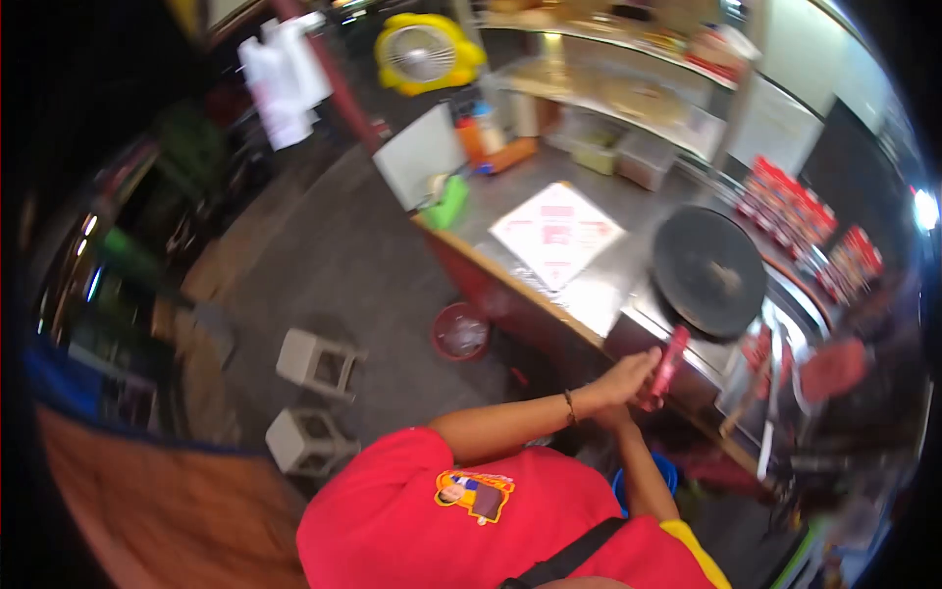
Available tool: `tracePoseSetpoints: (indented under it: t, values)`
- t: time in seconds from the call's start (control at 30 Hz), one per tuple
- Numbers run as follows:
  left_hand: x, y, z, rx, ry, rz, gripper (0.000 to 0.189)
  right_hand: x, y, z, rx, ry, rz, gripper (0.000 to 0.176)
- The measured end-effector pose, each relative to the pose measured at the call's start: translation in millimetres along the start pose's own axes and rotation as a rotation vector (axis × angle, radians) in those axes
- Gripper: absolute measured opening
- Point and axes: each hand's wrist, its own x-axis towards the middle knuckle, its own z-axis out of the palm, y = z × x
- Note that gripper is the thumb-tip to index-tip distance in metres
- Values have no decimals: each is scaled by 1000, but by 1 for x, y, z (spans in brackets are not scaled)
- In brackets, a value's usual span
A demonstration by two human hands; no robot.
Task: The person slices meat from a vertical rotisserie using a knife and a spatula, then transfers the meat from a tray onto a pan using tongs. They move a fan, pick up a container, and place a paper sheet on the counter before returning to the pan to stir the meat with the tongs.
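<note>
My left hand point(631, 378), with a dark band at the wrist, is closed around a narrow red object point(672, 361) held upright at the counter's front edge. Blur hides what kind of thing it is. Just below, my right hand point(616, 416) is close against the left one and largely covered by it; its fingers cannot be made out well. Beyond the red object lies a round dark flat pan point(708, 270) on the stove, with a small pale patch on its surface. A wooden-handled tool point(743, 410) and a long metal tool point(770, 407) lie to the right.
A white printed sheet point(557, 236) lies on the metal counter point(471, 221). Red packets point(790, 206) hang behind the pan. Plastic tubs point(643, 160) stand under the shelves. On the floor are a red basin point(461, 332) and two white stools point(316, 363). A yellow fan point(424, 53) is behind.
</note>
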Motion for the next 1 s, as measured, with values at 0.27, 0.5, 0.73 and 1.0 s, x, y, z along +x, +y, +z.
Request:
tracePoseSetpoints:
  t: [0.27, 0.5, 0.73, 1.0]
  values:
    - [-125, -127, -173, 416, 333, -253, 54, -56, -87, -57, 1038, -157, 292, 35]
    - [-128, -141, -185, 106, 490, -370, 58, -58, -93, -85, 1896, 77, 426, 69]
    - [-55, -115, -156, -55, 338, -312, 45, -86, -55, -43, 1847, -43, 469, 67]
    - [9, -95, -172, -280, 119, -278, 30, -43, -55, -40, 1633, 551, 523, 28]
